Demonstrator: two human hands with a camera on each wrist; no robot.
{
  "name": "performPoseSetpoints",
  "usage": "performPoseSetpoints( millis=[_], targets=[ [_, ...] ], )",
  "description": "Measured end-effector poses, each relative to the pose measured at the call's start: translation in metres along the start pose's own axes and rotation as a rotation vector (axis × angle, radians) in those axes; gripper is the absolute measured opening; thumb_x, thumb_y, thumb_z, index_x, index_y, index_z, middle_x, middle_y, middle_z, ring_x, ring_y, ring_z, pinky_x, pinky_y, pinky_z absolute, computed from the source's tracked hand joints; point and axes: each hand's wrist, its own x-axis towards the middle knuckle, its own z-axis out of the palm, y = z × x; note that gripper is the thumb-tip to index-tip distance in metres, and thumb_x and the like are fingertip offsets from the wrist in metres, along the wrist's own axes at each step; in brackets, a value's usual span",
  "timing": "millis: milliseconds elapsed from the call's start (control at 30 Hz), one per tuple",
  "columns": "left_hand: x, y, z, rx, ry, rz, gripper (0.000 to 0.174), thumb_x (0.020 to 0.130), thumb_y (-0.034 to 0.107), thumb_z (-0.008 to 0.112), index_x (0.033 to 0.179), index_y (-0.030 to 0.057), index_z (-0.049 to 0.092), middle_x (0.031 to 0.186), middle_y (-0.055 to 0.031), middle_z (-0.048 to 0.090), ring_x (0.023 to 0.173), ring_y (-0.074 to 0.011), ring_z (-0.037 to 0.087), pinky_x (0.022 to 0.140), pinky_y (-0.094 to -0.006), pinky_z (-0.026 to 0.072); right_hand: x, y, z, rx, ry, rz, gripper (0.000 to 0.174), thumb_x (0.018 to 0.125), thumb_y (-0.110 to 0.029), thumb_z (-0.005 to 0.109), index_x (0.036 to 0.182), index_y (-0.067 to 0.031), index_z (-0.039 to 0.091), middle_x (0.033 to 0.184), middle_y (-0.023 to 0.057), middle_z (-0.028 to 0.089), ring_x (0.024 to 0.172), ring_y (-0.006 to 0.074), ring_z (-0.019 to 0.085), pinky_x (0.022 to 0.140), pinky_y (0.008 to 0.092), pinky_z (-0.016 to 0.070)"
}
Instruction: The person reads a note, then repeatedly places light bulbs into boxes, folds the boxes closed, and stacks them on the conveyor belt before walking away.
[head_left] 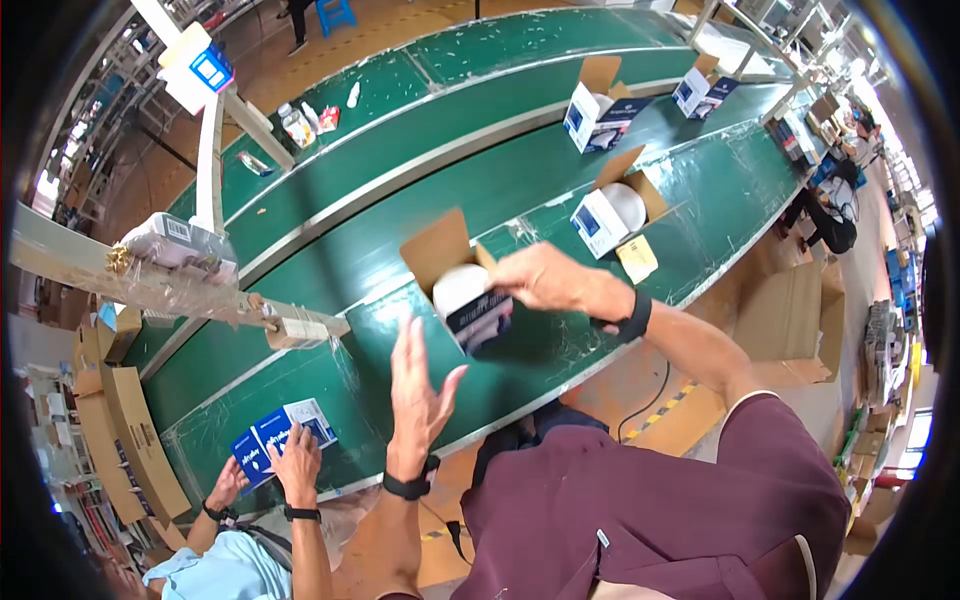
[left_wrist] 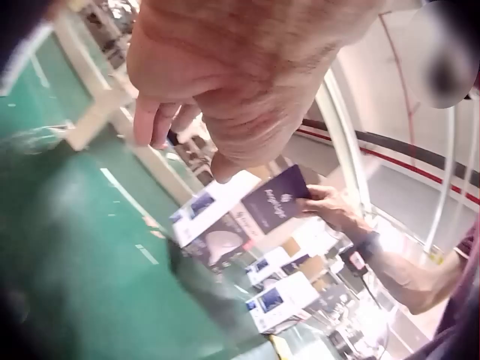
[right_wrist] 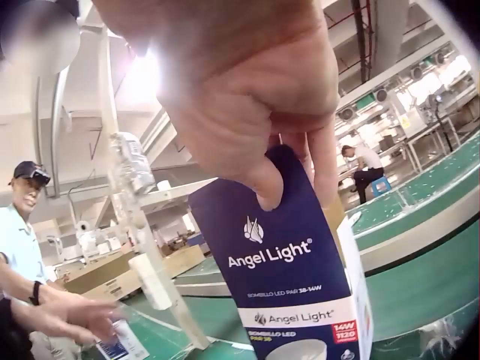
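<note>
Right wrist: navy-and-white printed box [right_wrist: 283, 274]

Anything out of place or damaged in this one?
Possibly the small containers and red item on the far green surface: they look unrelated to the bulb cartons. No spill or obvious damage stands out.

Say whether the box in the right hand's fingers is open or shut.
Open: the box has a brown flap standing up, and a round white item shows inside.

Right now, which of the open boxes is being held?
The open box nearest the maroon shirt: the right hand pinches its dark flap. The other three open boxes, farther right in the head view, have no hand on them.
</note>
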Motion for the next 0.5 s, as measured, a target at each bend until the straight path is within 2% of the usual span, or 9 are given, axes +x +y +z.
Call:
performPoseSetpoints(
  millis=[33, 67, 100, 167, 233, 300, 367, 433, 500],
  targets=[
    [0.011, 0.007, 0.003, -0.055, -0.056, 0.064, 0.08, 0.089, 0.012, 0.079, 0.155, -0.0048, 0.039, 0.155, -0.0281, 0.047, 0.143, -0.0406, 0.047, 0.118, -0.0449, 0.0401, -0.011, -0.007, 0.013, 0.052, -0.035, -0.025, 0.017, 0.085, -0.01, 0.076, 0.102, -0.0087, 0.074, 0.092, 0.0131, 0.073, 0.086, 0.0352, 0.072, 0.073, 0.0432, 0.0569],
    [0.016, 0.005, 0.008, -0.214, -0.17, -0.01, 0.072, 0.093, 0.021, 0.076, 0.152, -0.0056, 0.045, 0.148, -0.0282, 0.054, 0.139, -0.0417, 0.052, 0.117, -0.0431, 0.0409, -0.02, -0.012, 0.023, 0.035, -0.046, -0.022, 0.017, 0.085, -0.011, 0.076, 0.101, -0.0087, 0.071, 0.092, 0.0122, 0.072, 0.087, 0.0349, 0.071, 0.073, 0.0437, 0.0565],
    [0.023, 0.001, 0.013, -0.503, -0.337, -0.262, 0.06, 0.104, 0.037, 0.063, 0.144, -0.0066, 0.054, 0.139, -0.025, 0.063, 0.135, -0.0362, 0.058, 0.115, -0.0389, 0.0417, -0.029, -0.016, 0.032, 0.018, -0.056, -0.016, 0.017, 0.085, -0.011, 0.076, 0.1, -0.0086, 0.069, 0.092, 0.0113, 0.071, 0.087, 0.0346, 0.071, 0.073, 0.0442, 0.0561],
    [0.032, -0.014, 0.024, -0.804, -0.62, -0.571, 0.058, 0.112, 0.044, 0.046, 0.14, -0.0052, 0.06, 0.13, -0.0144, 0.069, 0.122, -0.0223, 0.063, 0.109, -0.034, 0.0439, -0.047, -0.023, 0.049, -0.033, -0.069, -0.045, 0.026, 0.085, -0.016, 0.077, 0.103, -0.0082, 0.061, 0.095, 0.0109, 0.064, 0.088, 0.0336, 0.068, 0.07, 0.0456, 0.0538],
    [0.04, -0.028, 0.035, -0.599, -0.946, -0.552, 0.056, 0.111, 0.046, 0.047, 0.134, -0.0014, 0.066, 0.12, -0.005, 0.072, 0.111, -0.0135, 0.065, 0.101, -0.032, 0.0477, -0.061, -0.037, 0.06, -0.115, -0.054, -0.011, 0.032, 0.085, -0.02, 0.078, 0.105, -0.008, 0.057, 0.097, 0.0115, 0.059, 0.089, 0.0334, 0.066, 0.068, 0.0458, 0.0528],
    [0.039, -0.009, 0.038, -0.786, -0.829, -0.95, 0.047, 0.111, 0.041, 0.05, 0.13, 0.002, 0.068, 0.118, -0.0023, 0.072, 0.108, -0.0115, 0.065, 0.099, -0.0324, 0.0495, -0.066, -0.041, 0.064, -0.167, -0.029, 0.017, 0.036, 0.084, -0.024, 0.079, 0.106, -0.0078, 0.055, 0.098, 0.0119, 0.057, 0.089, 0.0332, 0.066, 0.068, 0.0455, 0.0525],
    [0.024, -0.06, 0.062, -1.122, -0.761, -0.953, 0.039, 0.111, 0.028, 0.051, 0.134, -0.0007, 0.063, 0.124, -0.0065, 0.071, 0.108, -0.0151, 0.068, 0.104, -0.0363, 0.0522, -0.068, -0.041, 0.068, -0.175, 0.012, 0.058, 0.038, 0.083, -0.027, 0.081, 0.105, -0.0075, 0.056, 0.098, 0.012, 0.058, 0.09, 0.0331, 0.066, 0.068, 0.045, 0.053],
    [0.027, -0.055, 0.055, -1.112, -0.706, -0.989, 0.04, 0.111, 0.027, 0.05, 0.136, -0.0027, 0.06, 0.127, -0.0095, 0.07, 0.11, -0.0176, 0.068, 0.105, -0.0391, 0.0526, -0.068, -0.039, 0.072, -0.194, 0.031, 0.106, 0.041, 0.082, -0.027, 0.083, 0.104, -0.0072, 0.055, 0.101, 0.0131, 0.058, 0.091, 0.0341, 0.067, 0.069, 0.0456, 0.0539],
    [0.028, -0.042, 0.05, -1.032, -0.69, -0.912, 0.038, 0.111, 0.029, 0.052, 0.127, -0.0029, 0.066, 0.121, -0.0112, 0.072, 0.11, -0.0192, 0.069, 0.102, -0.0392, 0.0541, -0.071, -0.038, 0.069, -0.16, 0.072, 0.074, 0.033, 0.084, -0.026, 0.08, 0.102, -0.0081, 0.058, 0.098, 0.0109, 0.059, 0.088, 0.0313, 0.067, 0.067, 0.0429, 0.0536]
  ],
)
